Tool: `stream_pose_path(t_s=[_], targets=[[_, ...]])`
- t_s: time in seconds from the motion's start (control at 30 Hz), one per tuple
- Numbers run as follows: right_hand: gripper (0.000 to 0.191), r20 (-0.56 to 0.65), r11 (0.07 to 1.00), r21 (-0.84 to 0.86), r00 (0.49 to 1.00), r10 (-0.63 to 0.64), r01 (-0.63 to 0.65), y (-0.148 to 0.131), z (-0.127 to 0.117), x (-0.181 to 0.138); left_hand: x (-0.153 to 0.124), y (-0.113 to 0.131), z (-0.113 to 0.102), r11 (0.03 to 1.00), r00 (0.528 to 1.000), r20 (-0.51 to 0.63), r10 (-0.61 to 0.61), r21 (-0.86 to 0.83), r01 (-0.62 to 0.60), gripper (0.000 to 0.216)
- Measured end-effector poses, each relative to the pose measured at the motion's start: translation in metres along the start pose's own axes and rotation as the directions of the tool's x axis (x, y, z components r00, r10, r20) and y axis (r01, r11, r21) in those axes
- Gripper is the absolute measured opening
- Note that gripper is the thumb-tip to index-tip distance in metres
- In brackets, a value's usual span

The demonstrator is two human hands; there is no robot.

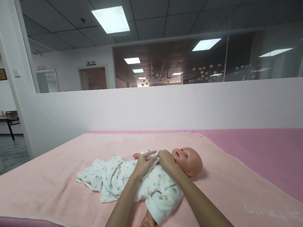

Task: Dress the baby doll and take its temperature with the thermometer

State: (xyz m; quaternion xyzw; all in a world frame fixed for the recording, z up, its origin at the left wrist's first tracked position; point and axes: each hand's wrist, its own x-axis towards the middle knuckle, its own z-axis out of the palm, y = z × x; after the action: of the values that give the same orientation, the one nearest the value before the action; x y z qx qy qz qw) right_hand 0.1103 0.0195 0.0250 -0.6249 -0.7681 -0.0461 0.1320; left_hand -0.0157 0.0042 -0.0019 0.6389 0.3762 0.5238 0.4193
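Note:
A baby doll [193, 162] lies on its back with its head to the right. It wears a white printed baby shirt [157, 182], and white printed cloth [110, 179] spreads loosely over its lower body. My left hand [144, 164] is on the chest, fingers pointing right, with a fold of the shirt between thumb and fingers. Close beside it, my right hand [166, 159] is curled over the shirt front near the neck; its fingertips are partly hidden. One doll hand [147, 225] sticks out of the near sleeve, and the far doll hand [136, 155] shows behind the shirt.
Beneath the doll is a pale pink mat [50, 176] with a white edge, on a darker pink padded surface [280, 148]. A low white wall [167, 103] with glass above it stands behind. An open doorway [1, 112] is at far left.

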Motion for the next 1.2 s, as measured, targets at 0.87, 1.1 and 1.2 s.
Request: stream_pose_path(t_s=[0.87, 1.1, 1.2], targets=[[0.03, -0.089, 0.999, -0.041, 0.996, -0.011, 0.008, -0.003, 0.017, -0.005, 0.057, -0.038, -0.024, 0.378, 0.988, -0.111, -0.107, 0.915, 0.144, 0.054], [0.023, -0.013, 0.997, 0.006, 0.997, -0.074, 0.074, 0.006, -0.004, -0.003, 0.044, -0.033, -0.031, 0.395, 0.99, -0.03, -0.139, 0.915, 0.084, 0.054], [0.023, -0.004, 0.993, 0.033, 0.993, -0.118, 0.118, 0.021, -0.014, -0.019, 0.034, -0.029, -0.033, 0.405, 0.991, -0.047, -0.128, 0.909, 0.095, 0.053]])
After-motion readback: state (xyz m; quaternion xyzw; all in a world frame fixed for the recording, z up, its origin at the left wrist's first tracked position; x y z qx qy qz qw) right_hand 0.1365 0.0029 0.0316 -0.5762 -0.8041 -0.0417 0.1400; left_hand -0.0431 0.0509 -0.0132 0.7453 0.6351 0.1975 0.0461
